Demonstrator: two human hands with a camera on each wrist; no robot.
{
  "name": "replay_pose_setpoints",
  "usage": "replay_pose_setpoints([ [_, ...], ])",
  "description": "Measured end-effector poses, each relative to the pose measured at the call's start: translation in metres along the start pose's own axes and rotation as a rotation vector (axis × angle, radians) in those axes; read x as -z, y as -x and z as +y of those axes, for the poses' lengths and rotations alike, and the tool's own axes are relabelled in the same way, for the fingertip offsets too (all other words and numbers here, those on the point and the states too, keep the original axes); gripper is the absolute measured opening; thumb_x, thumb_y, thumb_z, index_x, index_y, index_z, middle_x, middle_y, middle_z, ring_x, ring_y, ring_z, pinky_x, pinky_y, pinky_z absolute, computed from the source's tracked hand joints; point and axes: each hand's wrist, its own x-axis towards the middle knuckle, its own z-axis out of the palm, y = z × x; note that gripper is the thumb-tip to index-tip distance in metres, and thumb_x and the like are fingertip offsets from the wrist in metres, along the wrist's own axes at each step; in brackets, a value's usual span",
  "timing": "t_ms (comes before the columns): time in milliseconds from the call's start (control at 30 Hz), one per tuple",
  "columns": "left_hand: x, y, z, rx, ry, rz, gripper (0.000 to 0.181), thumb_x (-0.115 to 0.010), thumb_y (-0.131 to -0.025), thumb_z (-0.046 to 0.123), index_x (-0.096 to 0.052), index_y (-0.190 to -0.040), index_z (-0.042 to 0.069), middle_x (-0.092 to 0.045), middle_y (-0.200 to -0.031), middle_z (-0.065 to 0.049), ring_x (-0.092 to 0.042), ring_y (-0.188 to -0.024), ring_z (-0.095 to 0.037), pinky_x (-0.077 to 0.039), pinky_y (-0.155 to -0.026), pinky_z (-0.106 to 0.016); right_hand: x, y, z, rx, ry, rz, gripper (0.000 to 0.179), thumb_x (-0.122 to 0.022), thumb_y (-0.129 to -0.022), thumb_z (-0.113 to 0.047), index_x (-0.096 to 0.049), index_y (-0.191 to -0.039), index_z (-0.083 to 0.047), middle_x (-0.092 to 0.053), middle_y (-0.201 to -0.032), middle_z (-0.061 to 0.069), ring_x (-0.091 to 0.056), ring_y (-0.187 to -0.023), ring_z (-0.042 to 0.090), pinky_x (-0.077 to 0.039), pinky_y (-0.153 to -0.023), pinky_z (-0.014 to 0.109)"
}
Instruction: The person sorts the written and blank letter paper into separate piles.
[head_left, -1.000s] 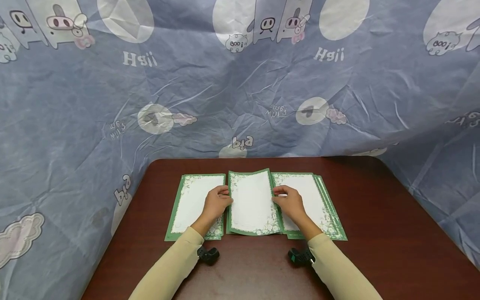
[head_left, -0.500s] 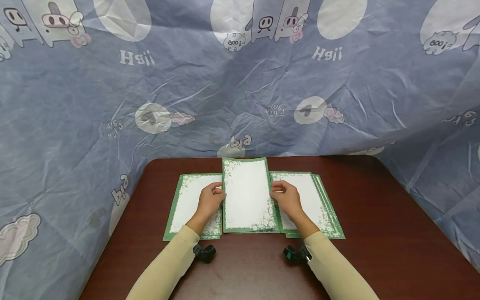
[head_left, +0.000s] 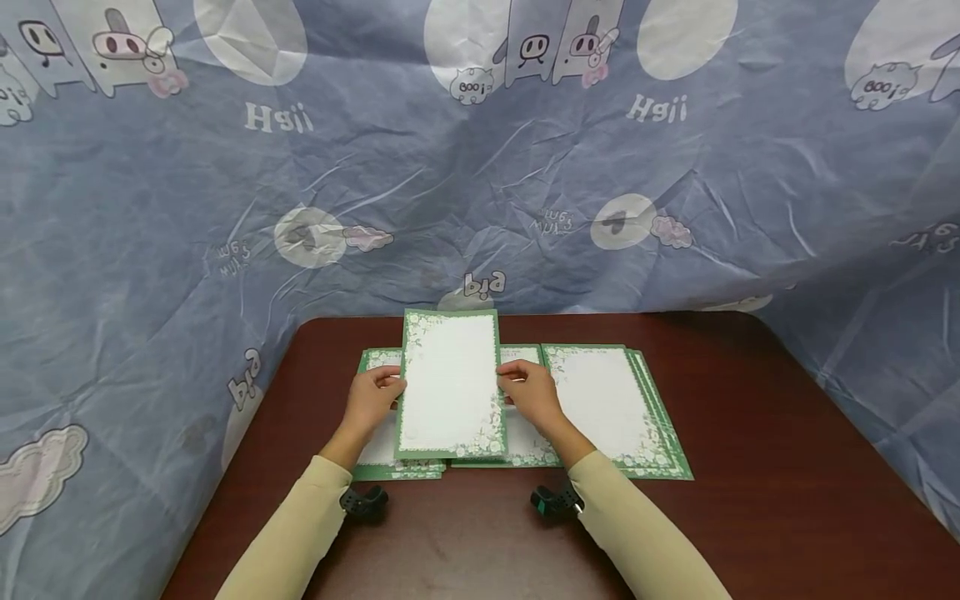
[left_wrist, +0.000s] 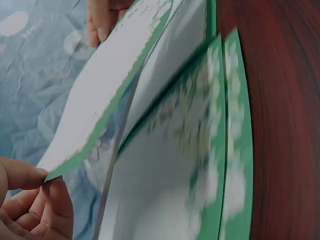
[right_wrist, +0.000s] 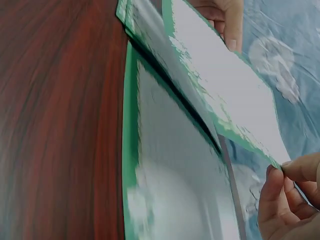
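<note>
Both hands hold up one sheet of paper (head_left: 450,383), white with a green floral border, raised over the table. My left hand (head_left: 370,402) pinches its left edge between thumb and fingers; in the left wrist view the thumb and curled fingers (left_wrist: 60,200) meet at the green border. On the opposite edge my right hand (head_left: 532,393) pinches the same sheet, its thumb and fingers (right_wrist: 272,190) closing on the border in the right wrist view. Below it lie a left pile of like sheets (head_left: 397,472), mostly hidden, and a middle sheet (head_left: 528,442), partly covered.
A right pile of green-bordered sheets (head_left: 600,392) lies slightly fanned, beside the middle one. All rest on a dark red-brown wooden table (head_left: 757,433). Behind the table hangs a blue patterned cloth (head_left: 420,167). A black band with a camera sits on each wrist.
Both hands lifted the sheet from the middle place and carried it left, so it now overlaps the left pile. Another bordered sheet shows where it lay.
</note>
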Motion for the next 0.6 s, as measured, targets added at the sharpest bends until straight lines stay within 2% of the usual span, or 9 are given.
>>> replay_pose_setpoints([
  [167, 0.028, 0.002, -0.011, 0.033, -0.060, 0.019, 0.035, -0.064, -0.098, 0.005, -0.063, -0.130, -0.008, -0.067, -0.093, -0.008, -0.058, -0.069, -0.015, -0.054, -0.062, -0.027, -0.028, -0.004, -0.005, 0.009, 0.059, -0.069, 0.016, -0.066, -0.098, -0.010, -0.075, -0.111, -0.005, -0.068, -0.100, 0.007, -0.069, -0.079, 0.019, -0.059, -0.071, 0.033],
  [267, 0.042, 0.005, -0.016, 0.059, -0.093, 0.022, 0.037, -0.064, -0.099, 0.005, -0.061, -0.133, -0.008, -0.066, -0.093, -0.007, -0.058, -0.071, -0.016, -0.055, -0.065, -0.030, -0.042, -0.003, -0.006, 0.013, 0.103, -0.126, 0.020, -0.066, -0.100, -0.016, -0.074, -0.114, -0.005, -0.069, -0.104, 0.006, -0.068, -0.080, 0.019, -0.058, -0.071, 0.033],
  [367, 0.052, 0.007, -0.019, 0.072, -0.135, 0.016, 0.038, -0.063, -0.099, 0.007, -0.060, -0.134, -0.007, -0.065, -0.095, -0.007, -0.058, -0.073, -0.019, -0.054, -0.068, -0.034, -0.052, 0.000, -0.006, 0.014, 0.142, -0.178, 0.025, -0.064, -0.102, -0.021, -0.073, -0.119, -0.006, -0.069, -0.113, 0.007, -0.068, -0.089, 0.022, -0.057, -0.075, 0.035],
  [500, 0.061, 0.007, -0.023, 0.077, -0.188, 0.029, 0.037, -0.061, -0.100, 0.008, -0.061, -0.134, -0.006, -0.065, -0.103, -0.013, -0.060, -0.085, -0.025, -0.053, -0.070, -0.035, -0.061, 0.001, -0.005, 0.018, 0.200, -0.236, 0.030, -0.062, -0.103, -0.024, -0.071, -0.124, -0.006, -0.067, -0.120, 0.009, -0.064, -0.106, 0.026, -0.055, -0.085, 0.040],
  [600, 0.065, 0.006, -0.027, 0.085, -0.230, 0.051, 0.035, -0.061, -0.101, 0.009, -0.062, -0.132, -0.007, -0.065, -0.109, -0.018, -0.061, -0.096, -0.030, -0.052, -0.072, -0.034, -0.066, 0.001, -0.004, 0.022, 0.230, -0.273, 0.033, -0.062, -0.102, -0.024, -0.069, -0.127, -0.004, -0.068, -0.120, 0.010, -0.063, -0.110, 0.028, -0.053, -0.089, 0.043],
])
